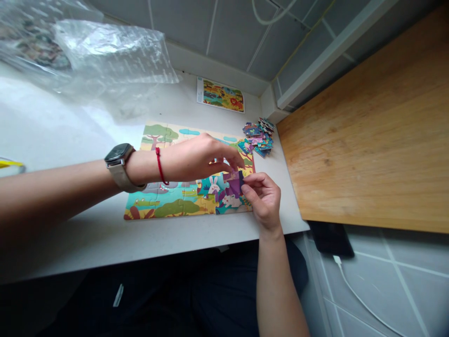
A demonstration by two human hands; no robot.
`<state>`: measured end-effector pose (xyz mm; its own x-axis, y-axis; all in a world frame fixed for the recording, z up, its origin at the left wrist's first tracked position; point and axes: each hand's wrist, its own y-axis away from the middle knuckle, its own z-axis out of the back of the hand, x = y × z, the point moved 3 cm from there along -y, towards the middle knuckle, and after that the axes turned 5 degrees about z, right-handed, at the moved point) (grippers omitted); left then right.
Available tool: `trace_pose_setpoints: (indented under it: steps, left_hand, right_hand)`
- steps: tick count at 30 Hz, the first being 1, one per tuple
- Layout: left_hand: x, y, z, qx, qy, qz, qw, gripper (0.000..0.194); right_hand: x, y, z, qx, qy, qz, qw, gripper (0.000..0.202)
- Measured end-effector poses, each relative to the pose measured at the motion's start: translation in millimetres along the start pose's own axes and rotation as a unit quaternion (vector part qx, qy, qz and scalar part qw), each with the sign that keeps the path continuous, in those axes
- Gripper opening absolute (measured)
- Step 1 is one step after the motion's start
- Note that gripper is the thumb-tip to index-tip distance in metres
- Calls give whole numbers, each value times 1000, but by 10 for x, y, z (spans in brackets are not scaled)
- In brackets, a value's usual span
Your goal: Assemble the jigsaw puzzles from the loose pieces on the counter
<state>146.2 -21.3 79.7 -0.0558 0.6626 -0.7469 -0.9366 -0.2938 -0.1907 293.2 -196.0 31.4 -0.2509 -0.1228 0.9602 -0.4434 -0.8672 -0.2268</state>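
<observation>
On the white counter lies an assembled jigsaw puzzle (171, 207) with a tree, crocodiles and bushes. Over its lower right part sit a few joined pieces with white rabbits (230, 201) on teal and purple. My right hand (264, 199) pinches the dark right edge of a purple puzzle piece (234, 186) between thumb and fingers. Reaching across from the left, my left hand (210, 157) has its fingers bent down with the tips at the top of that same piece. My left palm and forearm hide the middle of the jigsaw. A watch and a red cord are on my left wrist.
A pile of loose puzzle pieces (259, 135) lies by the far right corner. Behind the jigsaw is a picture card (220, 95). Clear plastic bags (115, 51) are at the back left. A wooden board (368, 126) borders the right, with a phone (331, 238) on a cable below.
</observation>
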Motion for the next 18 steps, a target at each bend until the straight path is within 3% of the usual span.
trace_pose_setpoints:
  steps: [4,7,11,15,18]
  left_hand:
    - [6,-21,30,-21,4,25,999,18]
    - [34,-22,14,-32,9,34,999,23]
    - [52,5,-87,14,9,42,999,27]
    - [0,44,-203,62,41,49,996,16]
    - [-19,57,-250,96,79,77,989,19]
  right_hand:
    - [-80,-6,11,-26,-22,0,999,34]
    - [-140,-21,20,-60,-24,-8,998,31]
    - [-158,-39,22,-98,-25,-1,995,24]
    - [-154,-34,39,-129,-7,-12,992,29]
    - [-153,-24,53,-133,-13,-12,991,31]
